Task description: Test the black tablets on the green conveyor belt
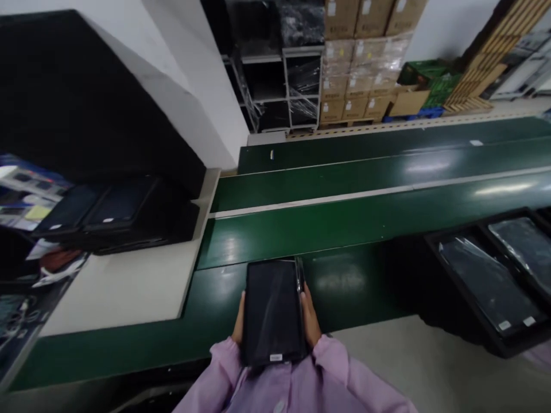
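Note:
A black tablet with a small white label at its lower edge is held close to my body, screen facing up. My left hand grips its left side, and my right hand clasps the right side. Along the right edge, another shiny edge shows beside the tablet, perhaps a second device or a film wrap; I cannot tell which. Fingers beneath the tablet are hidden. The green work surface lies just beyond and under it.
On the right, a black foam tray holds film-wrapped tablets. To the left, more black trays with tablets sit on a white board. A green conveyor belt runs across. Stacked cartons and a shelf rack stand behind.

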Demonstrator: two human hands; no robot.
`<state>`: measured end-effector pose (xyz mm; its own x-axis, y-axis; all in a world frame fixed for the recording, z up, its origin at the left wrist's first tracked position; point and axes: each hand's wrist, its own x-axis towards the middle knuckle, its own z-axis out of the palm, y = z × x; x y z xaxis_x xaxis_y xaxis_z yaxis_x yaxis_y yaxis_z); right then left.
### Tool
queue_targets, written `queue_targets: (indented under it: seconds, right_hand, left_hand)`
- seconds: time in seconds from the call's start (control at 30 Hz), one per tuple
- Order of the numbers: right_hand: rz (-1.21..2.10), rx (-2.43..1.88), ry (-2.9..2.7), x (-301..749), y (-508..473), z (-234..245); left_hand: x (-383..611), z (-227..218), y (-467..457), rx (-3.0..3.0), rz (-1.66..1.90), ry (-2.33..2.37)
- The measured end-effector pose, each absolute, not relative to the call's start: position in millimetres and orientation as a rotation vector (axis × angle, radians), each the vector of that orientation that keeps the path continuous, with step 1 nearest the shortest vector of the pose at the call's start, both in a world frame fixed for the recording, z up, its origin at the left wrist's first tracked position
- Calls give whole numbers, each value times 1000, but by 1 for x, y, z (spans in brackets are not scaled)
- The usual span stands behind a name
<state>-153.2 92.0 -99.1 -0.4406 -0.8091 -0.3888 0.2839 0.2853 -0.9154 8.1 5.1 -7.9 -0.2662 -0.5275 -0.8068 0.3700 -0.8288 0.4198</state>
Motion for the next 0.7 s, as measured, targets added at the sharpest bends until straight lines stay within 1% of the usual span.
queue_targets:
  seconds: [0.07,0.17,0.4,0.57,0.7]
  right_hand:
    - [-1353,-444,1528,-152,93,-97]
    - [-1351,-485,1523,-157,98,-92]
    - [-1295,-573,1504,-154,104,-81]
    - [-1269,-613,1522,-151,99,-76]
    - [-1319,-600,1465,-158,103,-72]
  left_hand:
    - [11,-4,6,1551,-2065,-277]
    - [16,3,13,1649,-2032,-349]
    - [30,4,30,1985,-1864,-358]
    - [35,1,26,1898,-1937,-350]
    - [34,5,26,1838,-2081,-302]
